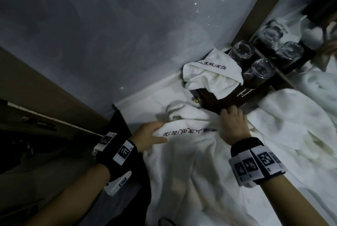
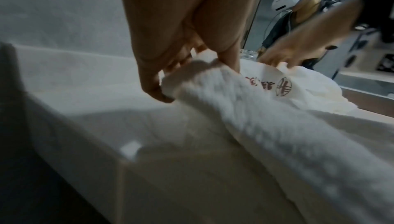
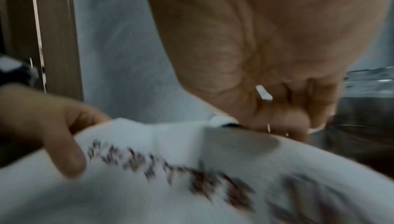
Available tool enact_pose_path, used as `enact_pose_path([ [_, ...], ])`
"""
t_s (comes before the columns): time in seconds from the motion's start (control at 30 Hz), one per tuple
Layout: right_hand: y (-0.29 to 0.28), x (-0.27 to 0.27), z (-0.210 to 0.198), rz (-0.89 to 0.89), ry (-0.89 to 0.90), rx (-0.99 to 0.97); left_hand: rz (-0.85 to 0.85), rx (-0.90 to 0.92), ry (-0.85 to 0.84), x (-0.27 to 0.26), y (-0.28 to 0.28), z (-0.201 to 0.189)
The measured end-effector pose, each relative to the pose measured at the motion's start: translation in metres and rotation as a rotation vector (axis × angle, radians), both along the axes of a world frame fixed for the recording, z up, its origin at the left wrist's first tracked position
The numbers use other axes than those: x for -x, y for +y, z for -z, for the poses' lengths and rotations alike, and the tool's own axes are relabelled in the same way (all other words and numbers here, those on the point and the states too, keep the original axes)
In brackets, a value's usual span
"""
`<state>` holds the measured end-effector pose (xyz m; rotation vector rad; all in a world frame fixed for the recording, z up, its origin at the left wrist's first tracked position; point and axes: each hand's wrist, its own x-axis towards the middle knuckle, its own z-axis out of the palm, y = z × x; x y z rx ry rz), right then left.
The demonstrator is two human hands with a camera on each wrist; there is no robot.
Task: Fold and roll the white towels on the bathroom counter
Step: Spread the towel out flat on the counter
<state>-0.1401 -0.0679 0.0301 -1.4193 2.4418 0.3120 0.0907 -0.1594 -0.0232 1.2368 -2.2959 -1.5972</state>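
A white towel (image 1: 182, 162) with dark red embroidered characters lies spread over the bathroom counter (image 1: 144, 100) and hangs off its near edge. My left hand (image 1: 156, 132) pinches the towel's far left corner, thumb on top beside the lettering. The left wrist view shows that hand (image 2: 187, 74) holding the towel (image 2: 277, 135) just above the counter (image 2: 85, 93). My right hand (image 1: 228, 114) grips the far right end of the same edge, fingers curled down over it. In the right wrist view the right hand (image 3: 283, 121) curls at the towel (image 3: 192, 185) edge; the picture is blurred.
A second lettered white towel (image 1: 209, 76) is draped over a dark wooden box (image 1: 228, 102) in the far corner. Upturned glasses (image 1: 262, 71) stand on the box against the mirror (image 1: 310, 16). More white towelling (image 1: 300, 125) is heaped at the right. The grey wall (image 1: 109, 34) runs behind.
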Motion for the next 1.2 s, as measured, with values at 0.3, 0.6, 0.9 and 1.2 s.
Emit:
enact_pose_path([
  [0.3,-0.075,-0.068,0.037,-0.349,-0.236,-0.005,0.221,0.085,-0.33,-0.008,0.0,-0.015],
  [0.6,-0.061,-0.049,0.002,-0.058,-0.881,0.418,-0.309,-0.018,-0.023,-0.04,-0.013,-0.026],
  [0.9,-0.045,-0.014,-0.036,-0.032,-0.659,0.617,-0.43,-0.181,0.474,-0.006,0.005,-0.06],
  [1.2,-0.037,-0.029,-0.042,0.054,-1.177,0.595,-0.403,0.026,0.535,0.002,0.008,-0.07],
])
